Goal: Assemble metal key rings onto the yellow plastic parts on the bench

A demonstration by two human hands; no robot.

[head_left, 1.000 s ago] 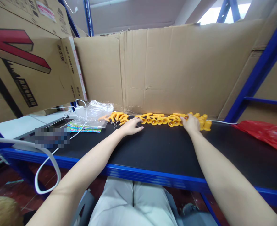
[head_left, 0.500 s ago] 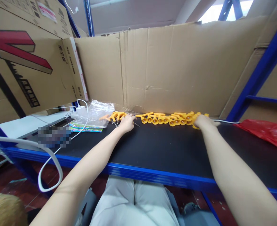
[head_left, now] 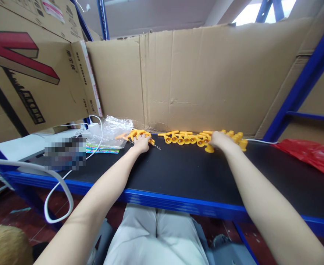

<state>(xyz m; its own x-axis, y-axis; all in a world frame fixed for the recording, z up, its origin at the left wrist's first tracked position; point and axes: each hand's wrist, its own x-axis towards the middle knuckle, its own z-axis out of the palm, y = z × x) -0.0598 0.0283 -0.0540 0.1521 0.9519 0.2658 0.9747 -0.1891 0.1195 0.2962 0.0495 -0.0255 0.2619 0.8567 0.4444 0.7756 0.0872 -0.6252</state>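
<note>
My left hand [head_left: 142, 143] is at a small heap of orange-yellow corkscrews [head_left: 135, 133] with T-shaped handles and thin metal spirals. Its fingers curl down over one, partly hidden behind the hand; a spiral pokes out to the right. A row of yellow bell-shaped pieces with handles [head_left: 187, 140] lies along the cardboard wall, open ends toward me. Closed at the right part of this row, my right hand [head_left: 219, 140] grips a yellow bell-shaped piece [head_left: 209, 148] whose wide end points down. More yellow pieces [head_left: 237, 137] stand just right of that hand.
Clear plastic bags [head_left: 114, 129] and a colourful packet [head_left: 103, 148] lie left on the black shelf [head_left: 178, 173]. A white cable [head_left: 99, 145] runs past them. A red plastic bag [head_left: 308, 154] is at the right. Cardboard [head_left: 206, 81] closes the back; a large box [head_left: 40, 73] stands left.
My right hand has moved left from the end of the row, uncovering yellow pieces standing there. My left hand has shifted slightly left over the corkscrews.
</note>
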